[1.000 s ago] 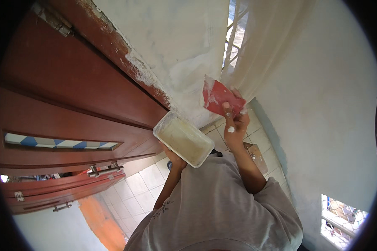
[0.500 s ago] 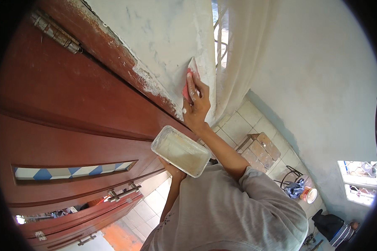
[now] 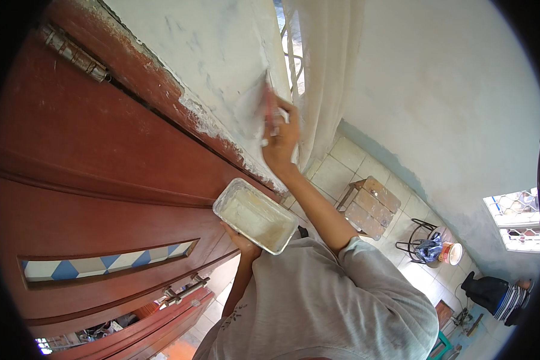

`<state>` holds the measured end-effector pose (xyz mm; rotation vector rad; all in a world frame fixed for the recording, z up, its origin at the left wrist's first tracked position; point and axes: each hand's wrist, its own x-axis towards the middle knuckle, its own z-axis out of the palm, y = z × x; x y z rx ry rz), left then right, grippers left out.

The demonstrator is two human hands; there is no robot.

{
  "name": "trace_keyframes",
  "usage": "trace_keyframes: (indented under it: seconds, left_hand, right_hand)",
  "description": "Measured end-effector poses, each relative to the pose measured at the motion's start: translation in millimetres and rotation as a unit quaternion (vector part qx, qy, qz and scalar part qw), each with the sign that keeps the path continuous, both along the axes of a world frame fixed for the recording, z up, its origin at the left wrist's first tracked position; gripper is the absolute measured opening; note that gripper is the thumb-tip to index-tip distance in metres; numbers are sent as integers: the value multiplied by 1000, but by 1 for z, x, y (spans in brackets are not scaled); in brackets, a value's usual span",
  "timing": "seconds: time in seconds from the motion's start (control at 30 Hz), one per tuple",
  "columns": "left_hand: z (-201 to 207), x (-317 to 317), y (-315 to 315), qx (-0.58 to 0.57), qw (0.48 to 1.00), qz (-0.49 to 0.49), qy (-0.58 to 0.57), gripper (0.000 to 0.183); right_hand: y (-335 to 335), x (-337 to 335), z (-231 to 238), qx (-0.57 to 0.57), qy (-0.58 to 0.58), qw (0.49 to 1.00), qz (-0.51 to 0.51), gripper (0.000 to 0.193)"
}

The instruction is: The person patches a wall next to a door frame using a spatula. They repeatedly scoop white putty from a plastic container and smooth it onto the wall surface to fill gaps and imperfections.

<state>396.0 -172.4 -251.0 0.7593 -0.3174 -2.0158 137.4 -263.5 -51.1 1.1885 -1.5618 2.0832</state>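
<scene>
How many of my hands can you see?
2: your left hand holding the rectangular tray, and your right hand at the pale wall, holding the red scraper.

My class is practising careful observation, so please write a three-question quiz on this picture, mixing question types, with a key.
1. Which hand holds the pale tray?

2. True or false: the right hand is empty.

3. What is next to the white-and-orange tub?
A) a hammer
B) a bluish plastic bag
C) a folded towel

Key:
1. The left hand.
2. False: it grips a flat red tool, blurred here.
3. B.
</scene>
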Motion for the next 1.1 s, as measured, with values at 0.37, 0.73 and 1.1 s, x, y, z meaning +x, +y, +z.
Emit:
trace_keyframes:
  seconds: [0.37, 0.73, 1.1]
  left_hand:
    - [2, 2, -8, 1, 998, -31, 50, 84]
    - [-2, 5, -3, -30, 999, -32, 24, 86]
    - [3, 4, -8, -2, 992, -65, 108, 91]
  right_hand:
    - [50, 17, -26, 38, 51, 995, 73, 63]
    - [8, 34, 20, 86, 5, 996, -3, 74]
    - [51, 6, -5, 68, -44, 997, 18, 31]
